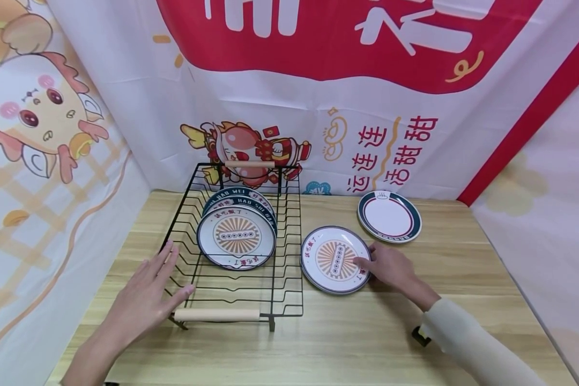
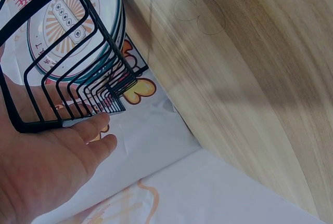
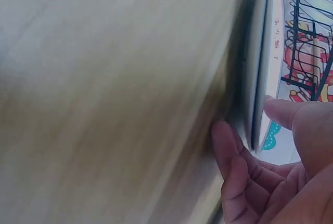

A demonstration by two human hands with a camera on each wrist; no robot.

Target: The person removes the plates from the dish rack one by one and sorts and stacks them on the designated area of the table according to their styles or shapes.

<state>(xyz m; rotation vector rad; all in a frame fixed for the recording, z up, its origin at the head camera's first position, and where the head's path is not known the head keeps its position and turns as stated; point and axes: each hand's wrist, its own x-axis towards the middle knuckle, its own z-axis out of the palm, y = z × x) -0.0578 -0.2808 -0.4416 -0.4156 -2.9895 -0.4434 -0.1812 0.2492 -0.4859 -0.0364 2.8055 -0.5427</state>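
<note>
My right hand (image 1: 391, 265) grips the right rim of a white plate (image 1: 335, 260) with a sunburst pattern. In the right wrist view the thumb lies on its face and the fingers are at its underside. My left hand (image 1: 145, 292), fingers extended, rests against the left side of a black wire dish rack (image 1: 289, 292) with wooden handles. Inside the rack, a sunburst plate (image 1: 236, 236) leans in front of green-rimmed plates (image 1: 258, 201). Whether the gripped plate is one or two stacked cannot be told.
Another green-rimmed plate (image 1: 389, 216) lies flat on the wooden table (image 1: 347, 343), behind my right hand. A printed cloth (image 1: 270, 91) hangs along the table's back edge, with more cloth at both sides. A small dark object (image 1: 421, 336) shows beneath the right sleeve.
</note>
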